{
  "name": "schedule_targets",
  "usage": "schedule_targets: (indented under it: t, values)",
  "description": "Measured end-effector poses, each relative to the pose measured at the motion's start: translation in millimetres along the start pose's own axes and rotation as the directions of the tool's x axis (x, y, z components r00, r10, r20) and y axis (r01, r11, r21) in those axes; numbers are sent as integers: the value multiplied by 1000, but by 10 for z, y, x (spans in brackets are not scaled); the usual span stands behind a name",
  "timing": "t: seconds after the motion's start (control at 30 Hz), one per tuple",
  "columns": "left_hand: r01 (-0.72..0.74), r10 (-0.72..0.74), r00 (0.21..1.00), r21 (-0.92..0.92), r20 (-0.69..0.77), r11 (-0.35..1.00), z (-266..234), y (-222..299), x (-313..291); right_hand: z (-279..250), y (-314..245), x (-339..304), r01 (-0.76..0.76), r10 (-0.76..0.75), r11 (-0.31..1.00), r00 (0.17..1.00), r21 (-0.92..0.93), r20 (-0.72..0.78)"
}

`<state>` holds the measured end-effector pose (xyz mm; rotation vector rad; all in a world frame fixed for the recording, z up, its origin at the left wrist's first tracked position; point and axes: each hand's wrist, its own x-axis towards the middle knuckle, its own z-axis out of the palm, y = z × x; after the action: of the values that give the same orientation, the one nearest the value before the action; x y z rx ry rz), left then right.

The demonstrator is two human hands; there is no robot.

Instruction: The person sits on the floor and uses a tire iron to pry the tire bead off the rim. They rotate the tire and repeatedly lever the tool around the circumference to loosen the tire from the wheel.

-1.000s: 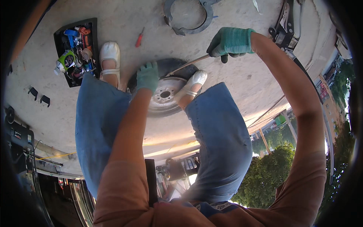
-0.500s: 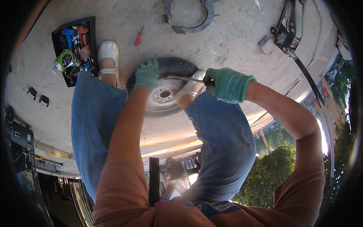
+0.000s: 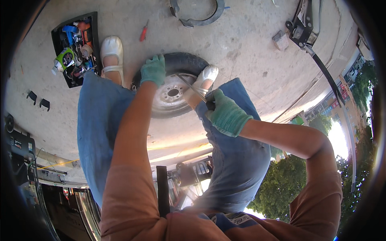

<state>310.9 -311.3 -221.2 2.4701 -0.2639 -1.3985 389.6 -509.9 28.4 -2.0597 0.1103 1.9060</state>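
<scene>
A black tire [image 3: 185, 63] on a grey steel wheel rim [image 3: 163, 96] lies flat on the concrete between my feet. My left hand [image 3: 153, 71], in a green knit glove, is on the tire's left upper part with its fingers curled over the rubber. In my right hand [image 3: 228, 114], gloved the same way, is the dark handle of a metal tire lever [image 3: 188, 85]. The lever slants up and left, its tip at the inner edge of the tire by the rim. My right foot in a white shoe [image 3: 209, 74] presses on the wheel's right side.
A black tray [image 3: 95, 44] of tools, tape and a green-labelled bottle stands left of my left shoe [image 3: 111, 46]. Beyond the wheel lie a red-handled screwdriver [image 3: 143, 33] and a dark ring-shaped part [image 3: 197, 22]. A stone block [image 3: 280, 40] sits beside a floor jack [image 3: 300, 30].
My right hand has swung down and toward me with the lever, which now slants more steeply. My left hand stays on the tire. The whole view has shifted slightly.
</scene>
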Motion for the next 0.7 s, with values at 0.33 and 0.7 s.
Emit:
schedule_targets:
  t: [0.33, 0.7]
  values:
    - [589, -616, 764, -598, 192, 543, -269, 906, -723, 598, -234, -230, -119, 241, 890, 942, 440, -232]
    - [661, -4, 740, -728, 673, -182, -631, 1312, -1378, 742, -180, 66, -330, 307, 912, 943, 244, 129]
